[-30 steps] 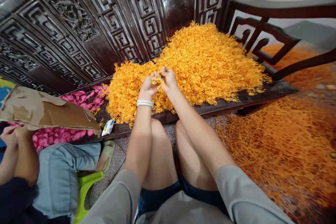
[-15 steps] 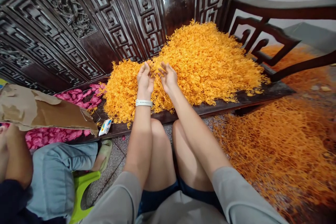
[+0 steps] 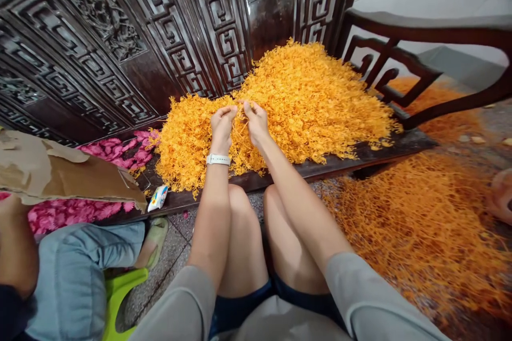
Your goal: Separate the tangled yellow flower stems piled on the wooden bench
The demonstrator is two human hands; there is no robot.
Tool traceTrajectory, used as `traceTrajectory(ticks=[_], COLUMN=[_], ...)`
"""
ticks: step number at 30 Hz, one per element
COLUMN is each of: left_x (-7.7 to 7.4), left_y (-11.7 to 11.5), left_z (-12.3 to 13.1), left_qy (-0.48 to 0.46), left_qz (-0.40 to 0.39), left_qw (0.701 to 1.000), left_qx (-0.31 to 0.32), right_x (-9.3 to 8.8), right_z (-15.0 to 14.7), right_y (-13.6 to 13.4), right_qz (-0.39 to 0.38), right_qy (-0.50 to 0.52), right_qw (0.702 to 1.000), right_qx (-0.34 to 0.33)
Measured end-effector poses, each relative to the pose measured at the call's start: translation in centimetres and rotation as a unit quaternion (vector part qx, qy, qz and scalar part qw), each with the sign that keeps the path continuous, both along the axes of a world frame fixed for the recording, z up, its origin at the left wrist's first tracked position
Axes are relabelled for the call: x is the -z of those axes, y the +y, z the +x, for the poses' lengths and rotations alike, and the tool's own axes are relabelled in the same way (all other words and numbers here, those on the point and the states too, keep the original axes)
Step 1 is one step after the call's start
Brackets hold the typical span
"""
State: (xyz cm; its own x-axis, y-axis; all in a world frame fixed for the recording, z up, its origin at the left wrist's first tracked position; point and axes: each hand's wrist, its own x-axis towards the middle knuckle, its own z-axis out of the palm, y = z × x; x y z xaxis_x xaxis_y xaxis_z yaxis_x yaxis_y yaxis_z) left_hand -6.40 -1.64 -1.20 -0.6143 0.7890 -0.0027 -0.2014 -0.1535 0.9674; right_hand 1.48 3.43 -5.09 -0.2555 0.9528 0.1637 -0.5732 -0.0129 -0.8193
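My left hand (image 3: 222,127), with a white band on the wrist, is raised over the yellow-orange pile, thumb and fingers pinched together. What lies between its fingertips is too small to make out. Close beside it, my right hand (image 3: 256,121) is closed with thumb and finger pinched, and a thin orange stem (image 3: 240,129) shows at its fingers. The fingertips of both hands nearly meet. Behind and around them spreads a big heap of small yellow-orange artificial flower pieces (image 3: 312,101) on the dark wooden bench (image 3: 176,200).
Left on the bench are pink petal pieces (image 3: 116,150), a cardboard box (image 3: 80,170) and a small white packet (image 3: 157,198). A person in jeans (image 3: 72,272) sits by a green stool (image 3: 124,298). Orange stems (image 3: 408,224) cover the floor at right, below the bench's armrest (image 3: 400,58).
My hands had their fingers partly spread; now both are pinched, with fingertips close together. The view has shifted slightly, and a rounded pinkish shape appears at the right edge.
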Motion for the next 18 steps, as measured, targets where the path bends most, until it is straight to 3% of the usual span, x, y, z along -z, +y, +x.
traceTrajectory(ticks=[4,9,13,18], left_x=[-0.1,0.5,0.9,0.7], left_y=[-0.4,0.0,0.3,0.1], left_z=[0.0,0.0,-0.3,-1.7], left_qy=[0.088,0.19,0.162,0.103], left_qz=[0.013,0.051,0.052,0.057], left_qw=[0.995,0.976,0.984,0.992], left_qx=[0.033,0.088,0.046,-0.041], right_x=[0.4,0.7,0.4,0.1], right_z=[0.5,0.4,0.1,0.5], right_y=[0.9,0.9,0.2,-0.1], right_qz=[0.022,0.035,0.014,-0.012], right_qy=[-0.01,-0.047,-0.056,-0.022], right_qw=[0.999,0.997,0.998,0.997], right_qx=[0.047,0.055,0.025,-0.074])
